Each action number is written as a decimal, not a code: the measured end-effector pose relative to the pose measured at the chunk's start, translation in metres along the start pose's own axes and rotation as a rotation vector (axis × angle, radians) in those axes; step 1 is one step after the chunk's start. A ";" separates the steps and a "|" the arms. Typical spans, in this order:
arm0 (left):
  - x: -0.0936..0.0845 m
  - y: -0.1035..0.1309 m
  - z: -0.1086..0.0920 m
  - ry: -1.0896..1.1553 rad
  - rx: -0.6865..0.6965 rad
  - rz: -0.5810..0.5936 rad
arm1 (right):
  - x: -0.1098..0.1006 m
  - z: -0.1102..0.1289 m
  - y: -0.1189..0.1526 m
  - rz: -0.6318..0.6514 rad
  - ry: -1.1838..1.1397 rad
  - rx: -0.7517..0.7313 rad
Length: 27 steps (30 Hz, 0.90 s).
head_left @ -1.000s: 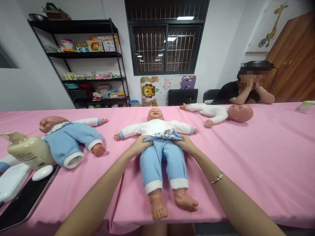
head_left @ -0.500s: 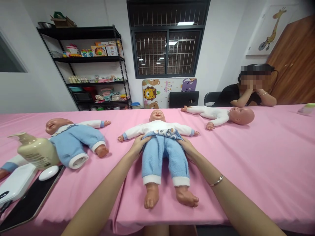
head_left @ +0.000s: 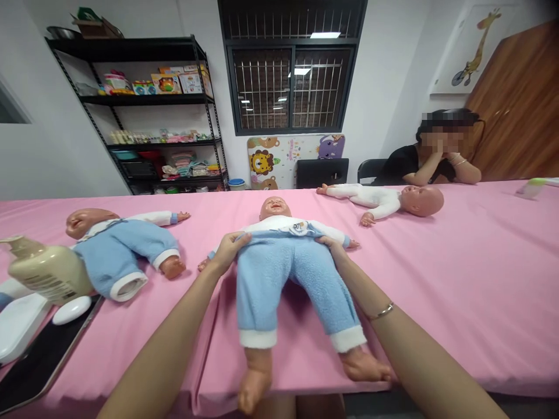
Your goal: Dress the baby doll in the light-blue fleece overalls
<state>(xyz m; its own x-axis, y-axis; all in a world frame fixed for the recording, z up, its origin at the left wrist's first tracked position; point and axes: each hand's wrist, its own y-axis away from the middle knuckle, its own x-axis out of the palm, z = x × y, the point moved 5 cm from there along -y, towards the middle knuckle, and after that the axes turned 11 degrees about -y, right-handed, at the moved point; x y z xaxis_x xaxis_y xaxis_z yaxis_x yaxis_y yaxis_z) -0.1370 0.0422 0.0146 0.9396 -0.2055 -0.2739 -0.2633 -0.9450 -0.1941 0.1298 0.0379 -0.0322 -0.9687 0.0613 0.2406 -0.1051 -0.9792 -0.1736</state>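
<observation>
A baby doll (head_left: pixel 276 208) lies on its back in front of me, head away and feet at the table's near edge. It wears a white top with blue cuffs and light blue fleece trousers (head_left: pixel 262 279) with white ankle bands. My left hand (head_left: pixel 230 249) is closed on the trousers' waistband at the left, thumb on top. At the right side of the waistband, my right hand (head_left: pixel 331 245) grips the fabric too. The waistband is stretched wide between both hands, over the doll's belly. A bracelet circles my right wrist.
On the pink-covered table (head_left: pixel 458 279), a second doll (head_left: pixel 117 244) in blue lies left, beside a pump bottle (head_left: pixel 50 270), a white case (head_left: pixel 72 311) and a dark tablet (head_left: pixel 52 355). A white-clothed doll (head_left: pixel 379 198) lies back right, before a seated person (head_left: pixel 432 151).
Both hands have pulled the trousers' waistband up and outward. The doll's legs have spread and shifted nearer to me, and its feet reach past the table edge. The view has shifted slightly.
</observation>
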 end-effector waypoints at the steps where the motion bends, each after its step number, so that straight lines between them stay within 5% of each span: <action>1: -0.003 0.000 -0.002 0.058 0.013 -0.045 | 0.001 0.003 0.001 0.020 -0.043 0.035; 5: 0.003 0.004 -0.008 0.247 0.012 -0.025 | 0.009 0.020 0.009 0.110 -0.128 0.059; 8: 0.008 0.005 -0.010 0.189 0.019 -0.041 | 0.015 0.030 0.014 0.175 -0.191 0.050; 14: -0.001 -0.008 0.012 -0.047 0.123 -0.349 | 0.013 0.021 0.010 0.084 -0.315 0.035; 17: 0.006 -0.012 0.021 -0.150 0.066 -0.270 | 0.016 0.011 0.008 0.092 -0.193 -0.023; 21: 0.024 -0.004 0.007 -0.237 0.092 -0.137 | 0.026 0.010 0.011 0.155 -0.018 -0.083; 27: 0.031 -0.002 0.016 -0.065 -0.040 -0.111 | 0.029 0.017 0.009 0.142 0.073 -0.111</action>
<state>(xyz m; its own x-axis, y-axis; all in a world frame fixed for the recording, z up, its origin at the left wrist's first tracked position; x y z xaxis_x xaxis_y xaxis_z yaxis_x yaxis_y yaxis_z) -0.1110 0.0416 -0.0089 0.9461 -0.0831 -0.3130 -0.1481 -0.9706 -0.1898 0.1042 0.0274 -0.0107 -0.9889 -0.0578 0.1371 0.0131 -0.9518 -0.3063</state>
